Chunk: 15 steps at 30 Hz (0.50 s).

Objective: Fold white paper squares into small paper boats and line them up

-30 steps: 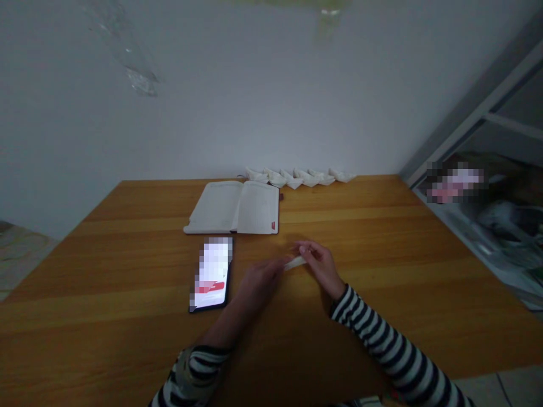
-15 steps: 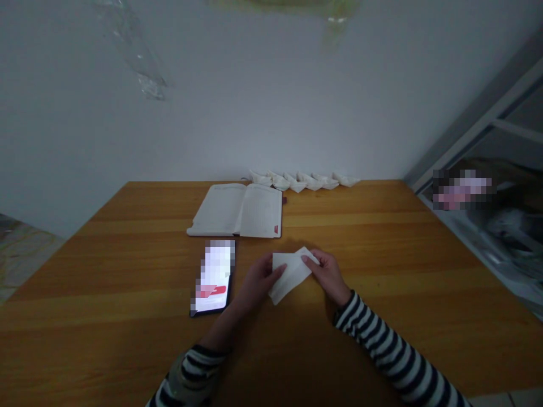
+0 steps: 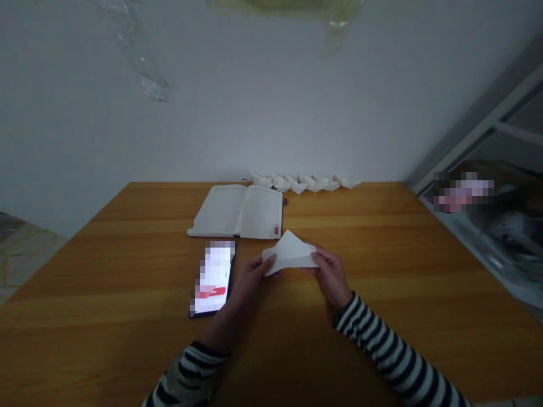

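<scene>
Between my two hands is a folded sheet of white paper (image 3: 292, 252), its pointed peak facing the wall and a straight edge facing me. My left hand (image 3: 253, 276) pinches the left end, thumb on top and fingertips underneath. At the right end, my right hand (image 3: 330, 272) grips the paper the same way. Both hands are just above the table, and the underside of the paper is hidden. Several folded white paper boats (image 3: 303, 182) stand in a row along the wall at the back of the table.
An open notebook (image 3: 223, 212) lies behind my hands, to the left. Nearer me, a phone (image 3: 213, 277) with a lit screen rests beside my left forearm. The wooden table (image 3: 382, 237) meets the wall (image 3: 271, 107). Cluttered shelving (image 3: 504, 215) stands beyond its right edge.
The folded paper has turned from a slant to lie level, its peak now pointing away from me. Both hands have shifted their hold to its two ends.
</scene>
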Available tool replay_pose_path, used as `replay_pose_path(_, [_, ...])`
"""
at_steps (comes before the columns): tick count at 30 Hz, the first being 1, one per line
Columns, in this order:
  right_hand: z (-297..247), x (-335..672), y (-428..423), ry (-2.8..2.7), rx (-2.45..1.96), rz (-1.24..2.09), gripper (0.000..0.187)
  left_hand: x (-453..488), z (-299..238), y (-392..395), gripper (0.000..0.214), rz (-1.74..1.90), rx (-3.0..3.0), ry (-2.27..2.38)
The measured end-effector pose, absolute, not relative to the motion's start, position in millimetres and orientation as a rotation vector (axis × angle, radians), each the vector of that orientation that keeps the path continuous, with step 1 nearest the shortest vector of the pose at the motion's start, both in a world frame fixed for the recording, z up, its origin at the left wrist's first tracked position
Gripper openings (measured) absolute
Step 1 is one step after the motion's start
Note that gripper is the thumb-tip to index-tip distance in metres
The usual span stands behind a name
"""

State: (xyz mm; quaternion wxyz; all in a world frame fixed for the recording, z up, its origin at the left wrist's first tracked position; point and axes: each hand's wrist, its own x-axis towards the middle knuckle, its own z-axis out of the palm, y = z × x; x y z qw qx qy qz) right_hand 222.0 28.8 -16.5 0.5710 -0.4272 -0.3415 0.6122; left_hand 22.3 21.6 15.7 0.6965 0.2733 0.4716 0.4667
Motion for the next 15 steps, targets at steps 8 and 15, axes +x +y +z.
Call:
replay_pose_path(8, [-13.2, 216.9, 27.8, -0.632, -0.966, 1.455, 0.028, 28.3, 14.0, 19.1, 0.031, 1.122, 0.643, 1.053])
replay_pose_path(15, [-14.9, 218.6, 24.0, -0.852, -1.064, 1.291, 0.018, 21.2, 19.3, 17.3, 0.054, 1.021, 0.838, 1.222])
